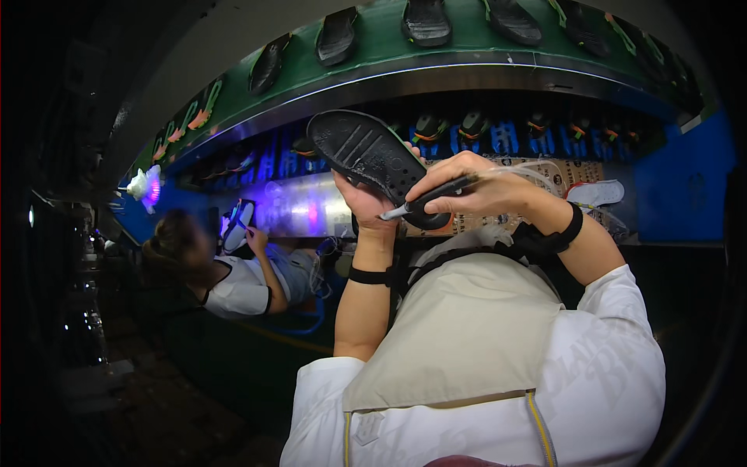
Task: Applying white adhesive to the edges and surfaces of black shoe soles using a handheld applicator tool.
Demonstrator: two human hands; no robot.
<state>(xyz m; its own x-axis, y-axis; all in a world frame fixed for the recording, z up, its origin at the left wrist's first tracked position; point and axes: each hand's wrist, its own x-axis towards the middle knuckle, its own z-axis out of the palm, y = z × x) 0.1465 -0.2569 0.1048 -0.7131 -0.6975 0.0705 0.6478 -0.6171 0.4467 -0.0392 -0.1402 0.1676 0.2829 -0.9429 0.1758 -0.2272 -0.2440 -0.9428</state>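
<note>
Tilted in front of me is a black shoe sole [362, 152], with slots and small round holes across its face. My left hand [362, 204] is closed around the sole from beneath, and some of its fingers are hidden behind it. In my right hand [478, 185] is a brush-like tool [445, 190] with a dark handle and a pale tip. The tip rests at the sole's near end, close to my left wrist. A thin clear tube [537, 167] runs by my right hand, apparently from the tool.
Black soles [426, 23] line a green conveyor [381, 54] beyond a metal edge. Under it, several shoes [472, 124] stand on a lower shelf. Brown paper [580, 173] and a white-soled shoe [595, 192] lie right. A co-worker [241, 280] sits left, holding a shoe beside purple light.
</note>
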